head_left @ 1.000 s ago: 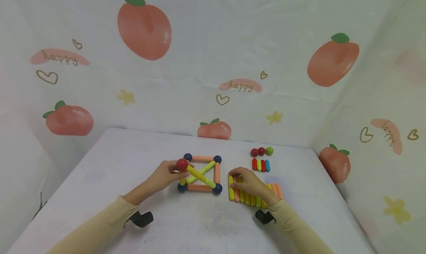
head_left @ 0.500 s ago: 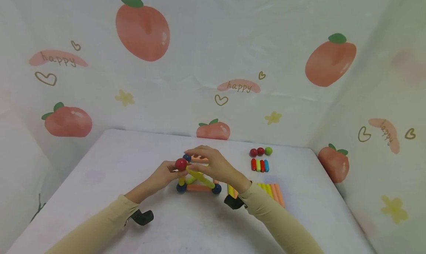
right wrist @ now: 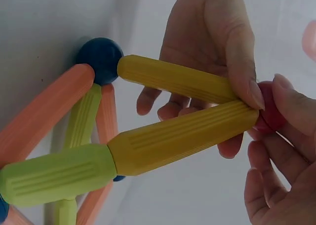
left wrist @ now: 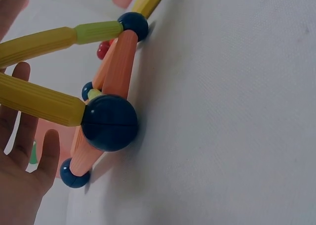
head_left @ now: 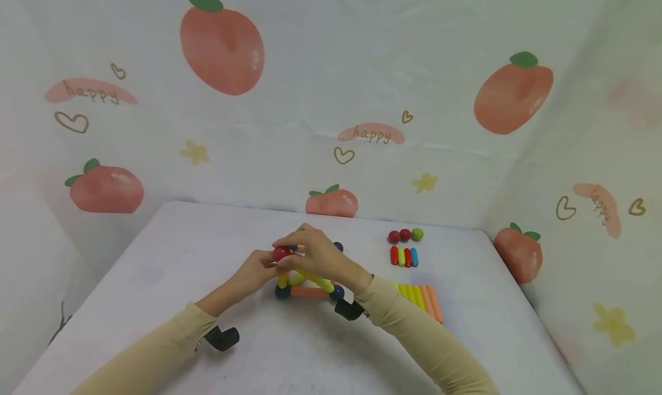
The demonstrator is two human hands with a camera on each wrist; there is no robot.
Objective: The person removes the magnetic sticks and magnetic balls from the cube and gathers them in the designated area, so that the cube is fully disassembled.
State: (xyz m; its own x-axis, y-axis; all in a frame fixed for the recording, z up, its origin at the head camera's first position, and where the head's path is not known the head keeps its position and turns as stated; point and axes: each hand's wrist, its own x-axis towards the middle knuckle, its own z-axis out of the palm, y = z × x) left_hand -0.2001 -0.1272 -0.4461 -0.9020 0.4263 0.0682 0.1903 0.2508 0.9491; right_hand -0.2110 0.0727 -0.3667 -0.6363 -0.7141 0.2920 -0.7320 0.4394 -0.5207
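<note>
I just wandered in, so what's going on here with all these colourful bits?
A person is handling a frame of sticks and balls on a table. Their left hand pinches two yellow sticks near where they come together, while their right hand pinches the red ball there. Below, orange sticks and blue balls form the base. Loose sticks and three loose balls lie over to the right.

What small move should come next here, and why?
Probably a gentle press with the right hand, snugging the red ball against the two yellow sticks while the left hand steadies them. The sticks converge at the ball, the right fingers pinch it, and the left thumb lies where they meet.
</note>
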